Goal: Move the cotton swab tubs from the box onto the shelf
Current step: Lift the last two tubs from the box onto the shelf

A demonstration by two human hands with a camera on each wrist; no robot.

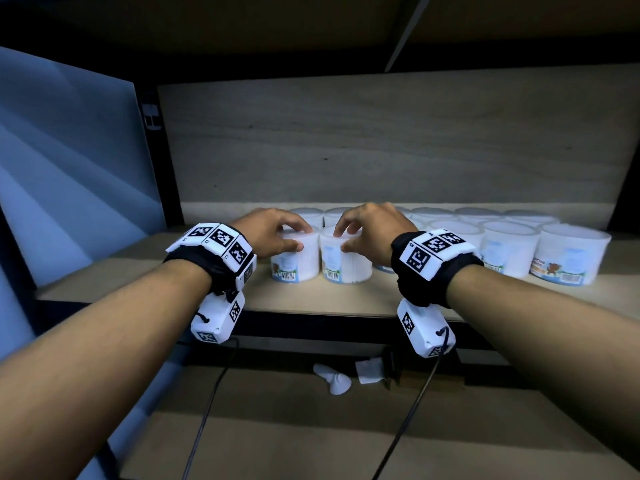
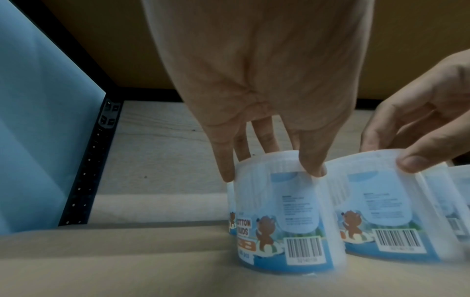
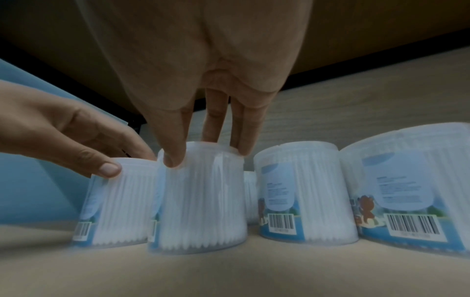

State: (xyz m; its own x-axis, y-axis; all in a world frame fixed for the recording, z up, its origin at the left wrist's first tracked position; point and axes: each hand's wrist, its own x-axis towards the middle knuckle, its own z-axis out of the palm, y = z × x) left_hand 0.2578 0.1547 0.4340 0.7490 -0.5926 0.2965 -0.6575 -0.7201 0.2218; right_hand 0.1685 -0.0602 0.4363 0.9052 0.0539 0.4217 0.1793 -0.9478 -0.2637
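Observation:
Two clear cotton swab tubs with blue bear labels stand side by side near the front of the wooden shelf [image 1: 311, 299]. My left hand [image 1: 301, 237] grips the left tub [image 1: 296, 263] from above, thumb and fingers curled round its lid [image 2: 271, 172]. My right hand [image 1: 341, 240] holds the right tub [image 1: 346, 266] the same way, thumb in front and fingers behind [image 3: 207, 157]. Both tubs [image 2: 277, 221] [image 3: 203, 201] sit upright on the board and almost touch. No box is in view.
Several more tubs [image 1: 568, 254] stand in rows to the right and behind [image 1: 478, 216]. A pale panel [image 1: 69, 168] and a black post [image 1: 152, 133] close the shelf's left end. Bare board lies left of the tubs. White scraps [image 1: 332, 377] lie on the lower shelf.

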